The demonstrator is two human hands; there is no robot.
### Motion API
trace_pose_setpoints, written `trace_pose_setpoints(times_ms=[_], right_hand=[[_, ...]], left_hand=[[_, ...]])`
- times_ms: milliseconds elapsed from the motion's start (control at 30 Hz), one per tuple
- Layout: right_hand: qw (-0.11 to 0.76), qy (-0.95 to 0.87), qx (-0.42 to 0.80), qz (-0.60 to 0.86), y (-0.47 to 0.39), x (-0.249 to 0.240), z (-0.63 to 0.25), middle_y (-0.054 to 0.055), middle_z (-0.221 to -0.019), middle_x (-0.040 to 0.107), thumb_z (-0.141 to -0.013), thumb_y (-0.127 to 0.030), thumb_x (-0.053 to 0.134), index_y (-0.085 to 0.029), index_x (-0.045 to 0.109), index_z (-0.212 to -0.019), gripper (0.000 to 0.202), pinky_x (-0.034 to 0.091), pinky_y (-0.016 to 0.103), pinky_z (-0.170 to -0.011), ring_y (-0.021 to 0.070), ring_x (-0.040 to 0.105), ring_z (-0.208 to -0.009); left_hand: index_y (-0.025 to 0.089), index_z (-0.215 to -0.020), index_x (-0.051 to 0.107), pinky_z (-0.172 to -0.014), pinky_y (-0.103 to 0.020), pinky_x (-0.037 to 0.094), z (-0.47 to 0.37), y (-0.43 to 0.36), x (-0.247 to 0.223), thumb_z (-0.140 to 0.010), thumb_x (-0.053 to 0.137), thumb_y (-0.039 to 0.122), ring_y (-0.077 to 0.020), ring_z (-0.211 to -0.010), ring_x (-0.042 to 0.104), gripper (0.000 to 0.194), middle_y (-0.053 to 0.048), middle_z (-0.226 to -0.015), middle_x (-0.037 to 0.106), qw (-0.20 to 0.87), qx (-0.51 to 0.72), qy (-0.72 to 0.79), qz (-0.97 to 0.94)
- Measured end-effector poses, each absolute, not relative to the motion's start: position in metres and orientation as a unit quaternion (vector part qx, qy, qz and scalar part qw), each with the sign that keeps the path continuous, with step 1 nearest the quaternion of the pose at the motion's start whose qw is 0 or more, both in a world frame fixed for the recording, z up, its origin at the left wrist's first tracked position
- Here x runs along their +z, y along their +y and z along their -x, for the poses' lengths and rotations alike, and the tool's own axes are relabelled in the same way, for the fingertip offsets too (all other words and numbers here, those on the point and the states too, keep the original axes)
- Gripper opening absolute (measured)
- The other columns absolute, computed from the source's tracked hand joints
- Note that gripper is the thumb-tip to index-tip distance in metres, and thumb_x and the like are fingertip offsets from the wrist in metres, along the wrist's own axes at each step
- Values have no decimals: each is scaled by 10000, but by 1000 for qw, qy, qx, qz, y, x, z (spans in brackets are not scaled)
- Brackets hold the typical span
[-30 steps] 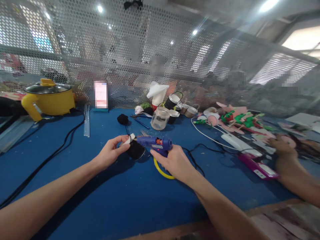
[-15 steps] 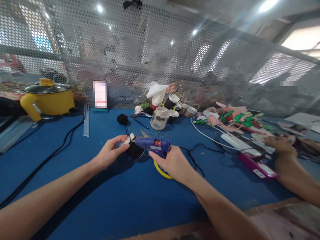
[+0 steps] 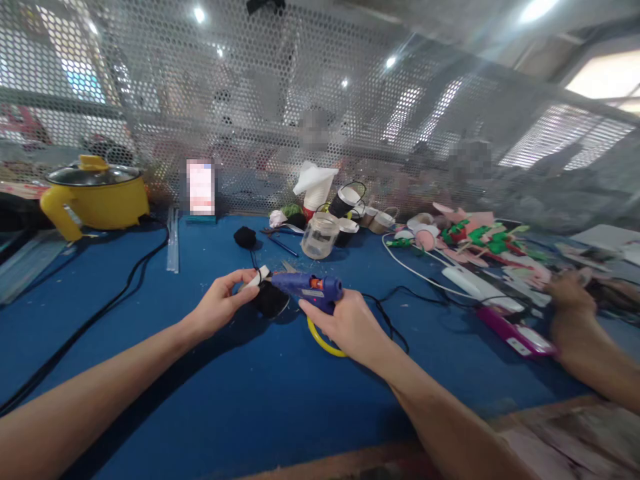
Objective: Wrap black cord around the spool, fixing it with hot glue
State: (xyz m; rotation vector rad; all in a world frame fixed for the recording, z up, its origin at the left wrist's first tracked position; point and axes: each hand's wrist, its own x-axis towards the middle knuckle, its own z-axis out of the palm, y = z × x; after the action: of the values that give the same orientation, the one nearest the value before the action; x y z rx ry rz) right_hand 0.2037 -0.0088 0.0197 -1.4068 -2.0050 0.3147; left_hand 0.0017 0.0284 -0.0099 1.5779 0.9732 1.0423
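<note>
My left hand (image 3: 227,298) pinches a small white-rimmed cup (image 3: 257,277) with black covering (image 3: 271,300), tilted just above the blue table (image 3: 210,393). A blue glue gun (image 3: 313,289) is gripped in my right hand (image 3: 353,323), its nozzle at the white rim. A small red light shows on the gun's side. Black yarn runs from the cup to a black ball (image 3: 245,237) behind it. Under my right hand lies a yellow ring-shaped handle (image 3: 324,341), and scissor blades (image 3: 289,267) show behind the gun.
Behind stand a clear jar (image 3: 320,235), small cups and a phone (image 3: 201,188). A yellow pot (image 3: 97,200) and glue sticks (image 3: 173,241) are at left. At right are a purple power strip (image 3: 517,333), cables, pink and green craft pieces (image 3: 480,237) and another person's hand (image 3: 573,293).
My hands hold nearly the same pose, with the glue gun shifted very slightly right. The other person's hand at the right has moved a little to the right.
</note>
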Motion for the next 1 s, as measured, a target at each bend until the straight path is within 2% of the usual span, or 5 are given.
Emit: trace_pose_setpoints(times_ms=[467, 733, 1000], right_hand=[[323, -767, 140, 536, -9, 20, -203, 10, -542, 571, -716, -302, 512, -145, 583, -692, 174, 396, 229, -467, 120, 506, -470], [313, -748, 168, 561, -5, 23, -205, -13, -418, 498, -729, -314, 496, -164, 569, -648, 186, 382, 232, -429, 129, 504, -411], [304, -748, 189, 560, -8, 25, -205, -20, -395, 481, -728, -316, 498, -173, 554, -627, 185, 385, 235, -430, 142, 520, -423]], left_hand=[[161, -662, 499, -899, -345, 293, -2, 28, -10, -718, 541, 310, -189, -956, 485, 164, -47, -933, 580, 486, 430, 398, -648], [157, -643, 499, -933, -374, 272, -1, 29, -7, -713, 553, 302, -197, -968, 487, 170, -53, -963, 576, 502, 427, 380, -649], [167, -647, 490, -983, -390, 219, 2, 30, -7, -715, 566, 277, -224, -1110, 428, 150, -65, -1032, 586, 531, 422, 365, -638]])
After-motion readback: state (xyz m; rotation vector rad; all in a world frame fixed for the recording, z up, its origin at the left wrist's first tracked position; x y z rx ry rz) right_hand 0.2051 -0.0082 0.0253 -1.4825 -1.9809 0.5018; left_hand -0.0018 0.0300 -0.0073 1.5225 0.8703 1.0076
